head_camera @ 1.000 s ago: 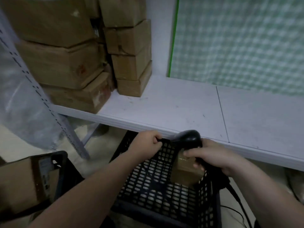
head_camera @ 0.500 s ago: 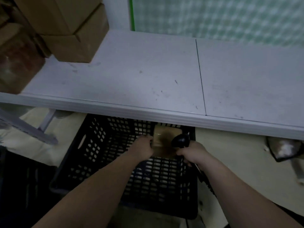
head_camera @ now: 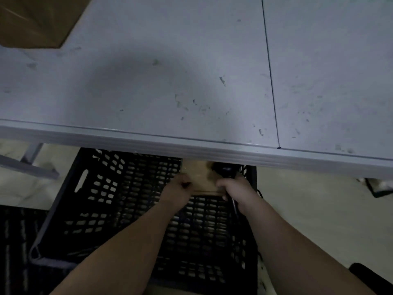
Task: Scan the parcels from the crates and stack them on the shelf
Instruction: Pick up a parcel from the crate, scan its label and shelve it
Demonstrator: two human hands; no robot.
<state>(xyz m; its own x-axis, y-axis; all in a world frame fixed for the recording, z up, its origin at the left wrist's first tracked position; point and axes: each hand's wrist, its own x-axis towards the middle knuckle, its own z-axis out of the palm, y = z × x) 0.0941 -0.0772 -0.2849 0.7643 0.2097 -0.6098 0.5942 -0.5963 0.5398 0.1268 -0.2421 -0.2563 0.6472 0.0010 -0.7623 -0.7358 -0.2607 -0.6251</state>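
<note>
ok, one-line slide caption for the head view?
Left hand holds a small cardboard parcel over the black crate while the right hand grips the scanner beside it, below the shelf.

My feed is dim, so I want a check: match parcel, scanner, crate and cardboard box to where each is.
1 parcel
2 scanner
3 crate
4 cardboard box

A far left on the shelf
B in the right hand
C on the floor under the shelf edge
D held by the left hand

Pairs: 1-D, 2-B, 3-C, 4-A
</note>
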